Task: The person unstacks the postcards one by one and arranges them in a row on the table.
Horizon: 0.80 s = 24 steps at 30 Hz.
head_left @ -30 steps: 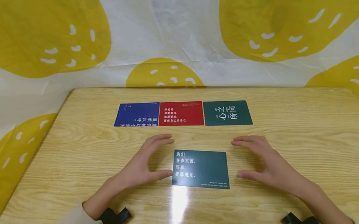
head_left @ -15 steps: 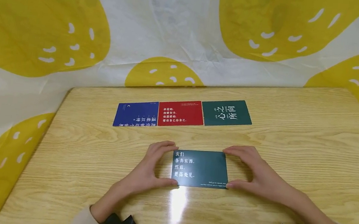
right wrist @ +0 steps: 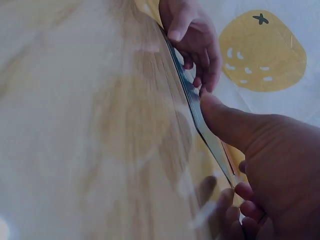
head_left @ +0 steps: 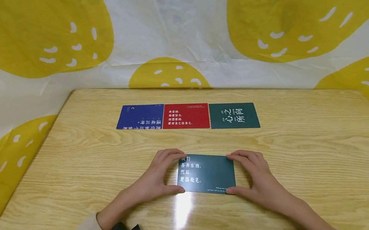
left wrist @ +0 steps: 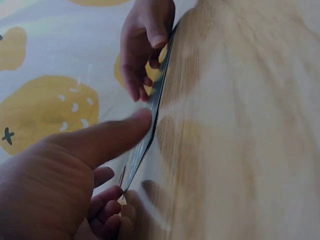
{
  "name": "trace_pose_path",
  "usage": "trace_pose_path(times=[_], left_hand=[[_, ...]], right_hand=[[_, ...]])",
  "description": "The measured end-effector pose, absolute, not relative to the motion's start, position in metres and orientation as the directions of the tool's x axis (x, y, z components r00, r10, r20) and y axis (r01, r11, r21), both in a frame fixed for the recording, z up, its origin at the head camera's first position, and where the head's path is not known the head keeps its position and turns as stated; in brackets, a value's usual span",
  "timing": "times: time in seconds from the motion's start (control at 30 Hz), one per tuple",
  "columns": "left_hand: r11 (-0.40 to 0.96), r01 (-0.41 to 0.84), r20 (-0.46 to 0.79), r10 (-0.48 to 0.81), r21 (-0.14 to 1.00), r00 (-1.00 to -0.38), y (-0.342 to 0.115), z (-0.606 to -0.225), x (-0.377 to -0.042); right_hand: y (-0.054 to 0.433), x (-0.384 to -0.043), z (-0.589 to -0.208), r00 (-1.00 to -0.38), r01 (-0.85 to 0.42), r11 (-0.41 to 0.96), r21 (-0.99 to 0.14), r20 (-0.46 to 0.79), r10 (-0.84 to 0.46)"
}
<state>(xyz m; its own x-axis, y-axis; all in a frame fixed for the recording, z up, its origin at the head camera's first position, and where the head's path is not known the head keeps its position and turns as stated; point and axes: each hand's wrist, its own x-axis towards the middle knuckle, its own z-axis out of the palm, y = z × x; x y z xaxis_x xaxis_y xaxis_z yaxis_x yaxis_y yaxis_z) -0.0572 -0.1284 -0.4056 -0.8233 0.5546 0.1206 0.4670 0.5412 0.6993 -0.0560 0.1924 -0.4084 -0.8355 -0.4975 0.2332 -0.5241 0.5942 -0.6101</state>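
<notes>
A dark green card (head_left: 210, 174) with white Chinese lettering lies flat on the wooden table in front of me. My left hand (head_left: 156, 175) holds its left end, thumb on the near edge and fingers on the far edge. At the other end my right hand (head_left: 260, 183) grips it the same way, its thumb over the small print in the near corner. Both wrist views show the card (left wrist: 156, 95) edge-on, low over the tabletop, between thumbs and fingertips.
Farther back, a blue card (head_left: 142, 116), a red card (head_left: 201, 118) and another green card (head_left: 217, 124) lie side by side in a row. Behind the table (head_left: 303, 142) hangs a white cloth (head_left: 167, 23) with yellow fruit shapes.
Both hands have come in from either side of the green card and now hold its two ends. The right hand has slid slightly inward. The row of cards has stayed put.
</notes>
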Motion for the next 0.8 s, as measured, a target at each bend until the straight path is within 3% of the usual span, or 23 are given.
trace_pose_path(times=[0.47, 0.8], left_hand=[[0.577, 0.441, 0.104, 0.523, 0.687, -0.846, -0.1246, -0.4055, -0.055], [0.577, 0.432, 0.109, 0.509, 0.693, -0.854, -0.1242, -0.4049, -0.0546]], right_hand=[[0.1901, -0.056, -0.407, -0.854, -0.499, 0.654, -0.569, 0.194, -0.483], [0.1892, -0.0551, -0.4079, -0.849, -0.507, 0.615, -0.604, 0.226, -0.477]])
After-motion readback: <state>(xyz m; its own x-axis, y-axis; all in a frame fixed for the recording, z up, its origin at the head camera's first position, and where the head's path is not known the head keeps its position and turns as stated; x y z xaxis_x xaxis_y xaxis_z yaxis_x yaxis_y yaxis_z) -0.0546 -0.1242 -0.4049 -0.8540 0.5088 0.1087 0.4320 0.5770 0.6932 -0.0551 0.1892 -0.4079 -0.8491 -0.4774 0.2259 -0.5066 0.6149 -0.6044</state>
